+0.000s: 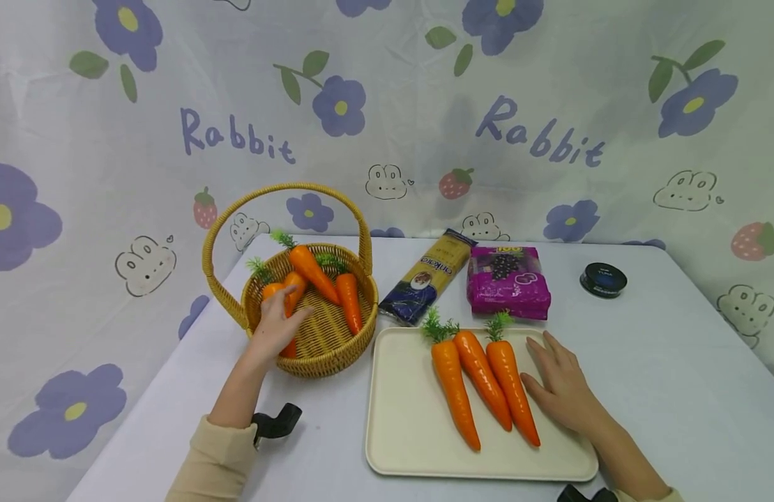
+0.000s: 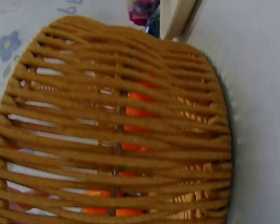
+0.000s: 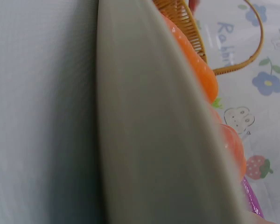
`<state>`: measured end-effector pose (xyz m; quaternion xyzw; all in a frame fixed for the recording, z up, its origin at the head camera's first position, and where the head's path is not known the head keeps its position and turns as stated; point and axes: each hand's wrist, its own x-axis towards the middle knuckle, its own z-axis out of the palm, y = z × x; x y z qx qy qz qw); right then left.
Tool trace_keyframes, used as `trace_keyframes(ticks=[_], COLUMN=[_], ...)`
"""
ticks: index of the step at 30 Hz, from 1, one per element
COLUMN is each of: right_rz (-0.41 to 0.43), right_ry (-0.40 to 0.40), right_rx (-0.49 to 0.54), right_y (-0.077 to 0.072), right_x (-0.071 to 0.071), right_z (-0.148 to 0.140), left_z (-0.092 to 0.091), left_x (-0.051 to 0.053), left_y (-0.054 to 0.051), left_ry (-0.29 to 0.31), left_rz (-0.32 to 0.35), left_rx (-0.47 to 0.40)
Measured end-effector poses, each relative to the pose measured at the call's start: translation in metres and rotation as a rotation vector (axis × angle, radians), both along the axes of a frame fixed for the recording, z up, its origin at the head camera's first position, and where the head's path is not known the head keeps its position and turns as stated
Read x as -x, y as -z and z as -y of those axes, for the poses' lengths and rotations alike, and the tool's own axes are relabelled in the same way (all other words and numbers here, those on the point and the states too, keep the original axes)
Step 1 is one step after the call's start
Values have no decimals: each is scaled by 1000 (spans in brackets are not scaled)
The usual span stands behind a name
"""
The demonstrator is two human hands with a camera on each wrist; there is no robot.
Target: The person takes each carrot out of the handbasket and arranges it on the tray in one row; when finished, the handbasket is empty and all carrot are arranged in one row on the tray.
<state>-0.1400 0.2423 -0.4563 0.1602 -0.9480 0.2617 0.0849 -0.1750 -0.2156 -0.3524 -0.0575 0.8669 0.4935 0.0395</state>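
Observation:
My left hand (image 1: 279, 328) reaches over the near left rim of a woven basket (image 1: 324, 364), its thumb spread from the fingers, which touch or hover over a carrot (image 1: 296, 284). Several carrots lie inside, among them one with a green top (image 1: 313, 270). Through the slats in the left wrist view, orange carrot (image 2: 139, 112) shows. On the cream tray (image 1: 399, 418) three carrots lie side by side: a left one (image 1: 452, 390), a middle one (image 1: 484, 380) and a right one (image 1: 512, 390). Beside the right one, my right hand (image 1: 561, 387) rests over the tray's right edge, fingers extended.
Behind the tray lie a gold and blue packet (image 1: 427, 279) and a purple package (image 1: 508, 284) with a grape picture. A round black tin (image 1: 603, 279) sits at the back right. The basket's tall handle (image 1: 286, 187) arches up. A patterned cloth hangs behind the white table.

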Motion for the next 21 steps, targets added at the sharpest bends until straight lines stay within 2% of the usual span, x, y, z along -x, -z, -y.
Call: trace_keyframes(ticks=[6, 13, 17, 21], right_rz=[12, 13, 20, 26], right_ry=[11, 14, 14, 17], right_rx=[-4, 5, 8, 2], right_y=[-2, -1, -1, -1], right_x=[-1, -1, -1, -1], right_z=[1, 1, 1, 1], left_z=[6, 7, 10, 12], left_x=[9, 14, 20, 26], left_y=[3, 4, 6, 11], left_ry=[-68, -108, -92, -35], left_rz=[-50, -38, -17, 18], left_rx=[87, 119, 116, 101])
